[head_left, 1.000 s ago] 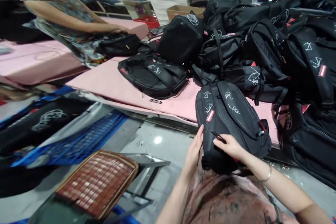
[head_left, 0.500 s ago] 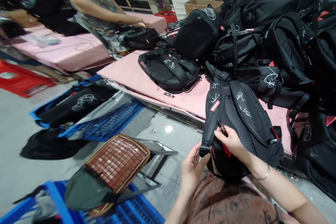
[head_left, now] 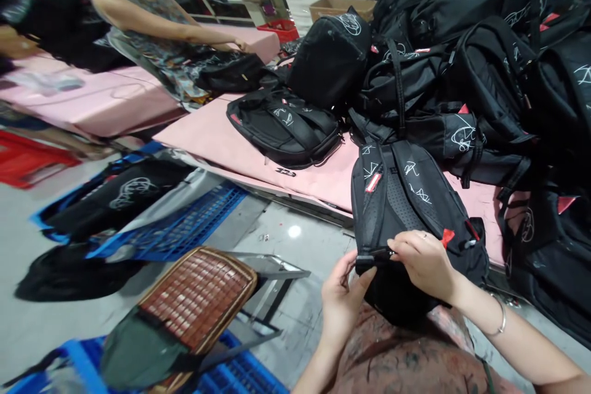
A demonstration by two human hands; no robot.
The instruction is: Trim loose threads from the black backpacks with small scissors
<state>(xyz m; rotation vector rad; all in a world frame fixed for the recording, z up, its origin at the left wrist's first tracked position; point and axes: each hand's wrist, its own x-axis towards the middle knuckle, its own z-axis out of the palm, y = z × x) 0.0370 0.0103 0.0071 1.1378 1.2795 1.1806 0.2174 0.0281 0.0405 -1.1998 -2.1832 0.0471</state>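
A black backpack (head_left: 415, 191) with white scribbled lettering leans on the table edge against my lap, its straps facing me. My left hand (head_left: 344, 286) pinches the end of a shoulder strap, where a black band (head_left: 365, 263) lies between thumb and fingers. Close beside it, my right hand (head_left: 422, 261) is closed, fingertips on a small dark tool (head_left: 384, 252) at the strap end; its exact kind is mostly hidden. A red tab (head_left: 447, 237) shows just behind the right hand. The lower part of the backpack is partly covered by my hands.
More black backpacks (head_left: 489, 74) are piled on the pink table (head_left: 198, 129). At left are blue crates (head_left: 217, 215), a stool with a brown beaded seat (head_left: 194, 298) and a red crate (head_left: 28, 160). Another person's arm (head_left: 152, 24) reaches over a bag beyond.
My right hand has moved down and turned, bringing the small dark tool from above the backpack to the strap end by my left hand. The view has shifted slightly right.
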